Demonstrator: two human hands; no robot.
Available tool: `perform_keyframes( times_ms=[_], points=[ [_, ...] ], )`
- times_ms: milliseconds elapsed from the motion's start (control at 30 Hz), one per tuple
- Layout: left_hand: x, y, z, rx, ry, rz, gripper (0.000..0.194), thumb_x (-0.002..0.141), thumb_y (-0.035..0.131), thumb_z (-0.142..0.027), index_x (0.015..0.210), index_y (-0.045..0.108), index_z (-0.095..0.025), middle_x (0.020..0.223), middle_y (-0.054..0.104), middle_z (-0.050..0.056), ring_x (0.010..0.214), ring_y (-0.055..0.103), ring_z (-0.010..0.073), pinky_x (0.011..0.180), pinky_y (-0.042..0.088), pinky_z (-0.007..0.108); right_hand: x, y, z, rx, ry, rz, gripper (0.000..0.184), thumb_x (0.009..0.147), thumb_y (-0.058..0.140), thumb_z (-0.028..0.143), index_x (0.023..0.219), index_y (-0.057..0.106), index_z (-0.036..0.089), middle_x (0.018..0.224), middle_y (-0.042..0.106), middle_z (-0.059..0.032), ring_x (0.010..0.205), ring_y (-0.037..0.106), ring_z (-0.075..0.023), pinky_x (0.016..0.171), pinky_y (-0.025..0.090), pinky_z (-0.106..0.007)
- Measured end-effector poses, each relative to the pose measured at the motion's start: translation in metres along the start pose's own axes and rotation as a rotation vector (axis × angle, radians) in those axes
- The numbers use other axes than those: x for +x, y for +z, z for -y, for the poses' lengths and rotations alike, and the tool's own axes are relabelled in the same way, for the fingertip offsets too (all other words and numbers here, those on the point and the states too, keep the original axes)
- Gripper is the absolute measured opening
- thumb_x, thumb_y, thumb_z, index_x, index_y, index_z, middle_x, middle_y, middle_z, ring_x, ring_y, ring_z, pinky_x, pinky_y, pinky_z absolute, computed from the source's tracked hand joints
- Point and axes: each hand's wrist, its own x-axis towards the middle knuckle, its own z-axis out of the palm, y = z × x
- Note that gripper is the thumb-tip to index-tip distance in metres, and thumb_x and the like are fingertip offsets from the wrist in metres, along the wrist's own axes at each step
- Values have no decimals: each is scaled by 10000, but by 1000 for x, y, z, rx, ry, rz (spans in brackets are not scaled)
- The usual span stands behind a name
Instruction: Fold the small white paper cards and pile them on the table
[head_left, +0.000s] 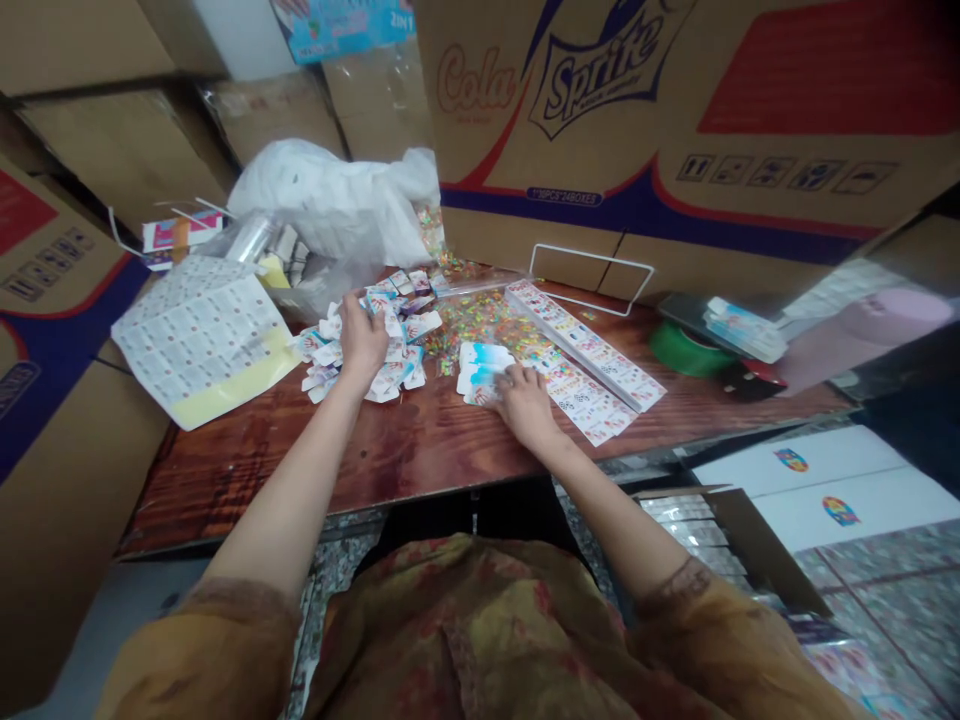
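My left hand (364,338) reaches over a heap of small white, blue and purple cardboard boxes (322,352), its thumb and fingers apart and touching the heap. To the right, my right hand (525,402) has its fingers curled at the edge of a small white-and-blue box (480,388), which looks slightly blurred. More boxes of the same kind lie flat just behind it. Beside these, tiny colourful pieces (472,325) are scattered over the wooden table (262,465). Long printed sticker sheets (600,375) lie to the right of my right hand.
Large cardboard boxes (675,130) wall off the back. A white bag (315,200) and a printed sheet (210,325) sit at left. A white wire frame (592,250), green tape roll (690,350) and pink cylinder (870,330) stand at right. An open carton (772,540) is below.
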Motion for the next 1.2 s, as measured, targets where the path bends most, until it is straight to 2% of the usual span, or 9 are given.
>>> perform_keyframes(
  times_ms=[100,267,433,567,633,733,833,1033,1200],
  points=[
    [-6,-1,-4,209,121,-47,354,789,577,-151,1131,491,-133,1265,419,225,1225,414,372,1015,312,536,-2,5,1,-20,6,-38,310,805,677,323,1048,651,133,1111,583,-167,1030,468,-332,921,369,-472],
    [-89,9,-13,224,300,103,235,887,473,-271,1076,559,-160,1146,531,162,1164,467,313,1001,350,498,-7,11,-8,188,12,-221,189,832,640,278,968,658,148,1037,616,-145,981,496,-296,910,381,-448],
    [-156,27,-20,-123,-71,449,379,870,498,-437,1116,546,-153,824,608,43,760,589,174,748,482,314,-11,2,-5,1002,265,-302,218,782,660,376,726,566,188,660,574,-10,611,528,-170,619,446,-318],
    [-170,33,-23,-453,-217,612,408,878,464,-465,1130,552,-157,915,656,52,768,599,156,696,475,268,-25,-11,13,1420,270,-162,311,729,695,463,784,542,198,615,539,31,538,524,-136,548,455,-281],
    [-169,29,-25,-540,-168,626,360,894,447,-418,1108,565,-154,992,661,66,869,602,175,761,473,281,-34,-18,22,1304,223,-213,301,787,649,452,927,574,196,690,574,3,596,558,-154,583,483,-303],
    [-167,19,-27,-493,-65,693,316,901,441,-368,1091,558,-144,1006,657,74,921,596,192,810,458,299,-44,-30,28,824,80,-435,313,854,602,374,1125,590,220,955,593,-81,851,578,-215,778,495,-396],
    [-165,7,-32,-325,33,775,273,917,402,-340,1038,546,-143,941,652,71,844,597,191,752,444,295,-46,-38,28,461,-91,-498,238,876,583,315,1096,639,241,1072,563,-113,959,527,-250,860,457,-451],
    [-160,-6,-33,-200,176,886,227,914,386,-304,868,551,-156,838,617,41,775,557,172,727,421,288,-44,-49,24,515,-269,-497,79,874,595,262,940,626,233,903,626,-47,826,586,-187,973,406,-474],
    [-158,-2,-28,-437,39,904,223,823,529,-279,1009,542,-157,943,623,39,881,566,162,803,450,281,-52,-57,28,594,-402,-440,150,883,497,125,841,596,230,825,670,14,777,633,-134,1116,253,-482]
  ],
)
